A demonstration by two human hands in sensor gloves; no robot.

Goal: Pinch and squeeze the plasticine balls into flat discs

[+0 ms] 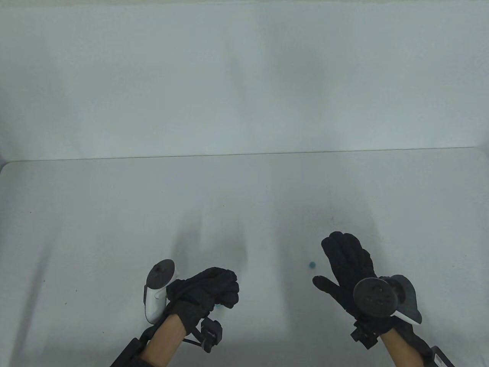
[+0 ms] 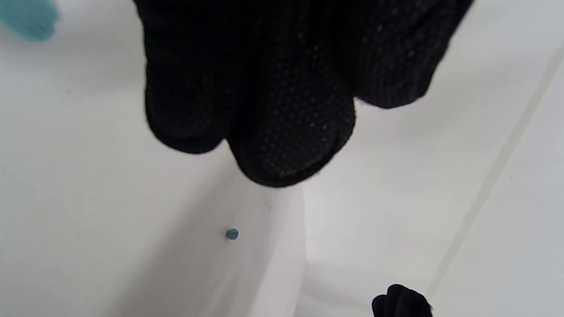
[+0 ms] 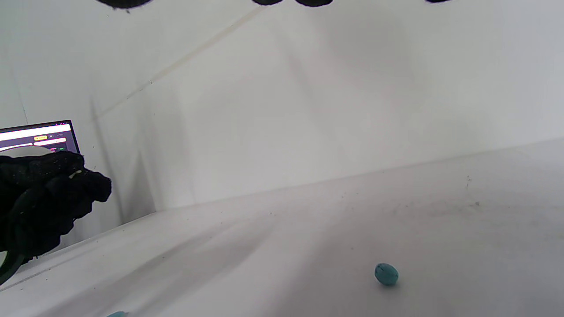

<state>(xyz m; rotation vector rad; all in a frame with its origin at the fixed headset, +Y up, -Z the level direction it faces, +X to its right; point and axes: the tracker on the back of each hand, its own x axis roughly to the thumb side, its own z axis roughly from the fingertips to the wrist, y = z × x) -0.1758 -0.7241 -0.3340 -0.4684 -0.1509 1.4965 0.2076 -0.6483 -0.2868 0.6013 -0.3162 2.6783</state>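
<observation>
Two hands (image 1: 204, 296) (image 1: 345, 263), seemingly two teal balls (image 1: 312, 264) (image 1: 218, 306).

We list: left hand (image 1: 206, 292) and right hand (image 1: 345, 263), both in black knitted cloth gloves, matt, with grip dots on the left fingers (image 2: 291, 132). Plasticine ball (image 3: 386, 274): teal, matt, slightly dimpled. Table (image 1: 114, 214): white, smooth, low sheen. Tracker (image 1: 154, 302): glossy white plastic.

Teal plasticine ball (image 3: 386, 274) on white table (image 3: 440, 220).
Left hand (image 3: 44, 202) curled at left edge; lit screen (image 3: 37, 138) behind it.
</observation>
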